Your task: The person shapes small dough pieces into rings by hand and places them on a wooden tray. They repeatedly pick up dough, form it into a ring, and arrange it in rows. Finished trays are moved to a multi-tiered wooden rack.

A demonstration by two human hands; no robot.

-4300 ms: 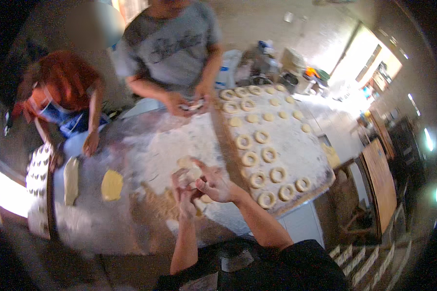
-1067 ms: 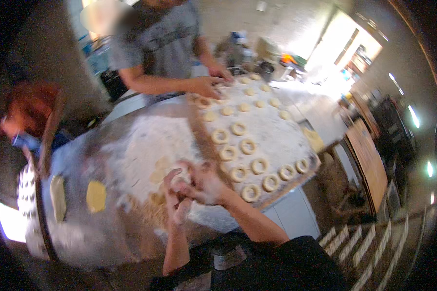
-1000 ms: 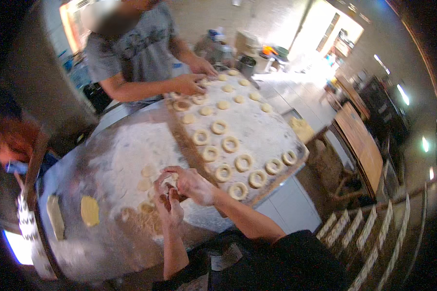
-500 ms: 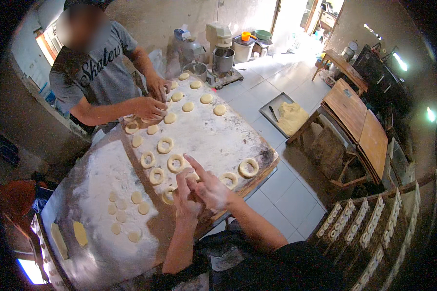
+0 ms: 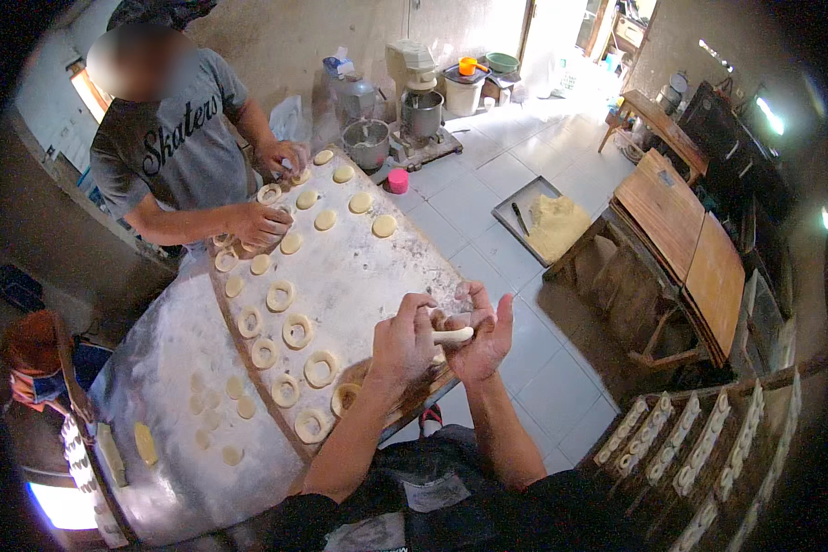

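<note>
Above the near right part of a floured board (image 5: 345, 262), my left hand (image 5: 405, 339) and my right hand (image 5: 484, 339) hold a pale dough ring (image 5: 453, 336) between them. My left fingers curl at one side of it. At its other side, the right fingers bend round it while the right thumb stands up. The ring is seen nearly edge-on, so its hole is hidden. Left of my hands lie several dough rings (image 5: 320, 358). Farther up the board are flat round dough pieces (image 5: 325, 220) without holes.
Across the board, a co-worker's hands (image 5: 259, 224) handle dough. Small dough discs (image 5: 234, 386) lie on the floured surface at left. On the floor stand a mixer (image 5: 421, 106), a pink cup (image 5: 397, 180) and a tray of dough (image 5: 559, 226). Racked dough rings (image 5: 662, 432) are at lower right.
My hands have moved right, away from the rings on the board, and spread a little, showing the dough ring between them. The view has shifted. One co-worker's hand has lifted slightly.
</note>
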